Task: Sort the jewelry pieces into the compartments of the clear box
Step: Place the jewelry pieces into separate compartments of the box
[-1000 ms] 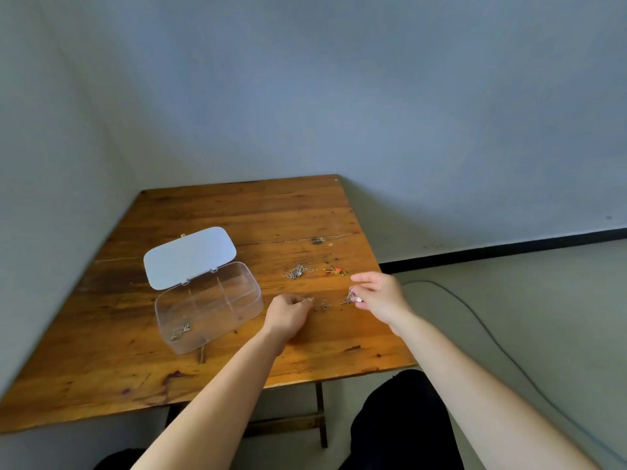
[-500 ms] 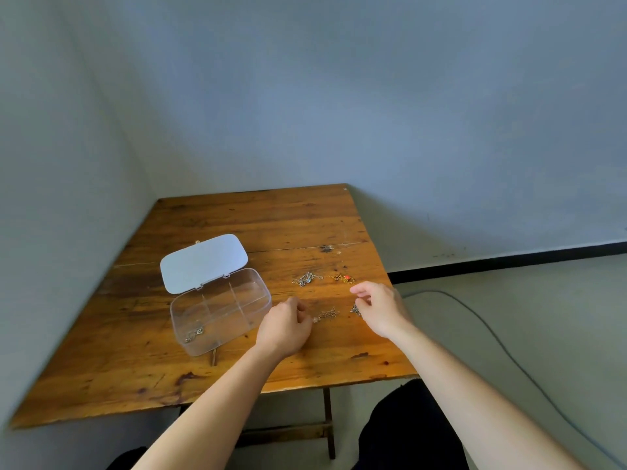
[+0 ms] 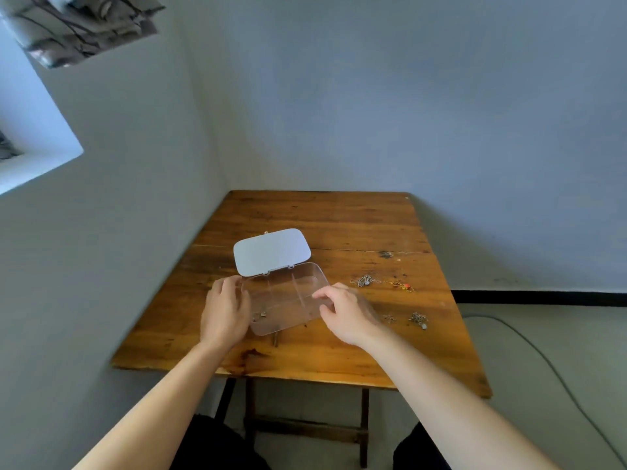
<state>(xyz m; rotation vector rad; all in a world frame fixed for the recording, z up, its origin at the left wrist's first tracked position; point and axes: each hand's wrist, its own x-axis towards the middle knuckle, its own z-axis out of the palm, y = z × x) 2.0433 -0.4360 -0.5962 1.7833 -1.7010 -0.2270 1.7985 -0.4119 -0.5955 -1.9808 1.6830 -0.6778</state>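
The clear box (image 3: 291,286) lies open on the wooden table (image 3: 325,218), its white lid (image 3: 271,251) folded back. One silver piece (image 3: 262,315) lies in its near-left compartment. My left hand (image 3: 224,312) grips the box's left wall. My right hand (image 3: 344,313) holds the box's near-right corner, thumb and forefinger on the rim. To the right on the table lie a silver chain (image 3: 365,281), an orange-and-gold piece (image 3: 402,285), a small dark piece (image 3: 385,254), a small silver piece (image 3: 388,318) and a silver piece with a white stone (image 3: 419,320).
The table stands in a corner, with walls at its left and far edges. A black cable (image 3: 529,344) runs over the floor to the right. A window opening (image 3: 30,144) is high in the left wall.
Both hands left the loose pieces at the table's right and moved left onto the box. The head turned left, so the table now sits further right in view.
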